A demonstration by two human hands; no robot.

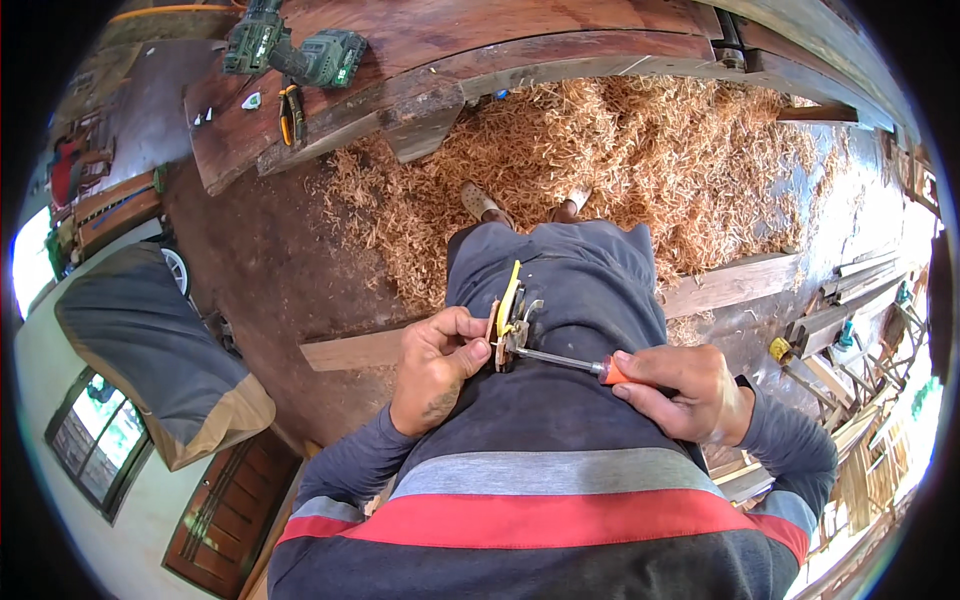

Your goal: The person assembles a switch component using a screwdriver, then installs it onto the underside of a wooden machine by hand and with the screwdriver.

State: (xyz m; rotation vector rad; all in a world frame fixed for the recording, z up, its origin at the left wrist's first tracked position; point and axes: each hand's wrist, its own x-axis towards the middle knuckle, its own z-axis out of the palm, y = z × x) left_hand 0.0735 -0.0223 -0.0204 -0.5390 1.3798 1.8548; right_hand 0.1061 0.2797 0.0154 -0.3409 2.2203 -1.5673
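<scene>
In front of my body, my left hand is closed on a small flat metal piece with a yellow edge, pinched between thumb and fingers. Its exact kind I cannot make out. My right hand grips the orange-red handle of a screwdriver. The screwdriver's shaft lies nearly level and points left, its tip meeting the lower part of the metal piece. Dark curved metal parts stick out on the piece's right side. My fingers hide some of the piece's left side.
Beyond my feet stands a wooden workbench, carrying a green cordless drill and yellow-black pliers. Wood shavings cover the floor below it. A plank lies on the floor. A dark covered object is at left, stacked timber at right.
</scene>
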